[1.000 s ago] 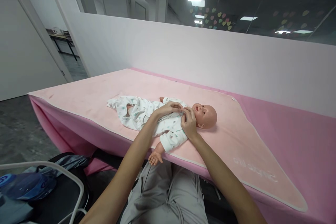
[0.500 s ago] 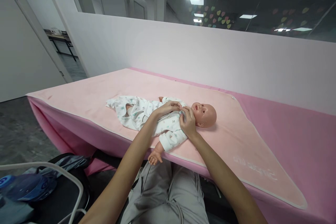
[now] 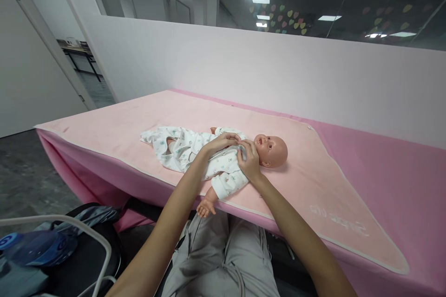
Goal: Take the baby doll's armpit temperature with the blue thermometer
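A baby doll [image 3: 272,152] lies on its back on a peach mat [image 3: 132,113], head to the right, mouth upward. It wears a white romper [image 3: 225,162] with small printed figures. My left hand [image 3: 225,141] lies over the doll's chest, its curled fingers at the romper's neckline. Meeting it there, my right hand [image 3: 248,155] pinches the cloth just below the doll's chin. A small shiny spot, perhaps a snap, shows by my right fingertips. One doll hand [image 3: 206,207] sticks out over the table's front edge. The romper's leg part is loosely spread on the left.
Pink cloth [image 3: 400,171] covers the table under the mat. Behind it rises a white wall [image 3: 278,74] with a dark window above. At lower left, a black chair [image 3: 94,250] holds a blue-capped plastic bottle [image 3: 42,246] and grey cloth.
Both hands stay at the romper's neckline with hardly any finger movement. The doll lies as before, and the camera view has shifted very slightly.
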Available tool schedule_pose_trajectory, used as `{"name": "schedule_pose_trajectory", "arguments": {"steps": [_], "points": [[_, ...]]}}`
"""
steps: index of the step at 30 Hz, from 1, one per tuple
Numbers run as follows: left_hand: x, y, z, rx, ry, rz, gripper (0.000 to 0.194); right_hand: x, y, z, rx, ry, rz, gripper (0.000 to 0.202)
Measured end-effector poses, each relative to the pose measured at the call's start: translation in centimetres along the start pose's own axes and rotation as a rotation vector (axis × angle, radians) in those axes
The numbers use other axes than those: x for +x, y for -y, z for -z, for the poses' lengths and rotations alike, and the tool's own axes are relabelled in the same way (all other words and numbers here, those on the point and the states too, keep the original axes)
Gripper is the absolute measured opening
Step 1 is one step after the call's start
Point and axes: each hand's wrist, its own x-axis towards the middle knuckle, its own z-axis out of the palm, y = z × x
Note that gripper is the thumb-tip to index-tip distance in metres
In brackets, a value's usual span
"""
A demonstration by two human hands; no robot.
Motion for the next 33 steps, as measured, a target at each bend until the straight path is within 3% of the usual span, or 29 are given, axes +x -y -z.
{"name": "schedule_pose_trajectory", "arguments": {"steps": [20,33], "points": [[-0.14,-0.25,-0.24,-0.020,0.004,0.029,0.020,-0.19,-0.29,-0.14,0.011,0.018,-0.021,0.023],[-0.12,-0.20,-0.23,0.064,-0.043,0.064,0.013,0.02,-0.07,0.12,0.026,0.032,-0.024,0.027]]}}
